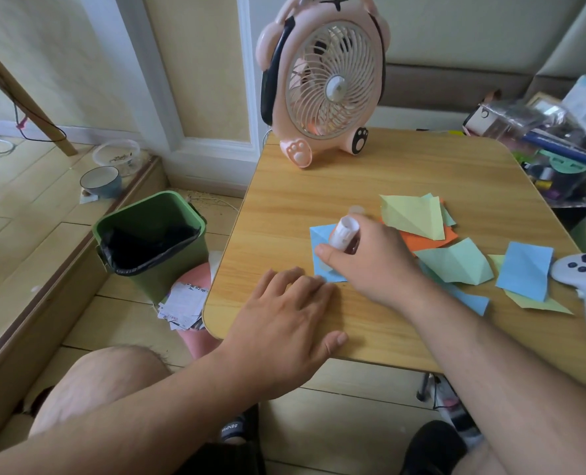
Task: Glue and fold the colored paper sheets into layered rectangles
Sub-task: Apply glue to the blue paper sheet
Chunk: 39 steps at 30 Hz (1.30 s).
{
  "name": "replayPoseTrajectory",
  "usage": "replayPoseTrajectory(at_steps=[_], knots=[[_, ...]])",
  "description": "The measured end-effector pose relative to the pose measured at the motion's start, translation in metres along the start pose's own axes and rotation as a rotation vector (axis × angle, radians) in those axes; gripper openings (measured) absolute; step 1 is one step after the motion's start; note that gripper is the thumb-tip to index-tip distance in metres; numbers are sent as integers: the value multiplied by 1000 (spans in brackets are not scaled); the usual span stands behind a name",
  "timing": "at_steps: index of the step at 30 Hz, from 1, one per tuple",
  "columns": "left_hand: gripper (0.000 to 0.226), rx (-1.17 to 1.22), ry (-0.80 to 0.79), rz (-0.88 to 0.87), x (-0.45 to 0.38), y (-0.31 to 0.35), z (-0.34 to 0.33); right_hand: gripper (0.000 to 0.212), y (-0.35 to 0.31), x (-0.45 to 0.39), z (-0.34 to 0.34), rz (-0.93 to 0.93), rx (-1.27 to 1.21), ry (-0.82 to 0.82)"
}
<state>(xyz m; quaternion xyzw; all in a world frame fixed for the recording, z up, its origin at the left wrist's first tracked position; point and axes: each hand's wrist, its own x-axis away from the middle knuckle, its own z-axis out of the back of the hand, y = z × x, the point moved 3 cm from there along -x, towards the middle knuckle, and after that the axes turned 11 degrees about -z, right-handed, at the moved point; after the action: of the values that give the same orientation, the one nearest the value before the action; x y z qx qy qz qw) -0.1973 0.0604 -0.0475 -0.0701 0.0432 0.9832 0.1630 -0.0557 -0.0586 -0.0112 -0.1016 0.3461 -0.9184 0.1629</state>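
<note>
Blue paper sheet (pixel 320 250) lies flat on the wooden table (pixel 319 186), near its front-left part, mostly hidden under the right hand (pixel 363 260). Right hand grips a white glue stick (pixel 343 232), fingers curled round the tube, tip aimed down toward the sheet; contact point itself hidden by the hand. Left hand (pixel 284 323) rests flat on the table, fingers straight and relaxed, fingertips at the sheet's near edge, likely pinning it.

Small round cap (pixel 356 209) sits on the table just behind the glue stick, so the stick looks uncapped.

Progress, judged: early to middle. Gluing of this blue sheet seems underway; folding not yet done on it. Right of it a loose pile: yellow-green creased sheet (pixel 413 216) over an orange sheet (pixel 432 240), a mint creased sheet (pixel 456 264), another blue folded piece (pixel 524 270), pale yellow one (pixel 538 303) beneath. All show creases, none reads as a finished layered rectangle. So several sheets are left to glue and stack.

Pink fan (pixel 325 80) stands at the table's far edge; green bin (pixel 154 234) on the floor to the left.
</note>
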Motion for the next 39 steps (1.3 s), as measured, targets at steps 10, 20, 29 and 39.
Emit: replayPoseTrajectory(at_steps=[10, 20, 29, 39], knots=[[59, 100, 48, 63, -1, -19, 9, 32, -6, 4, -3, 9, 60, -51], [63, -25, -10, 54, -1, -17, 8, 30, -2, 6, 5, 13, 103, -47], [67, -43, -37, 62, -4, -14, 11, 25, 24, 5, 29, -43, 59, -25], [67, -34, -41, 77, -4, -14, 12, 25, 33, -1, 31, -160, -218, -1]])
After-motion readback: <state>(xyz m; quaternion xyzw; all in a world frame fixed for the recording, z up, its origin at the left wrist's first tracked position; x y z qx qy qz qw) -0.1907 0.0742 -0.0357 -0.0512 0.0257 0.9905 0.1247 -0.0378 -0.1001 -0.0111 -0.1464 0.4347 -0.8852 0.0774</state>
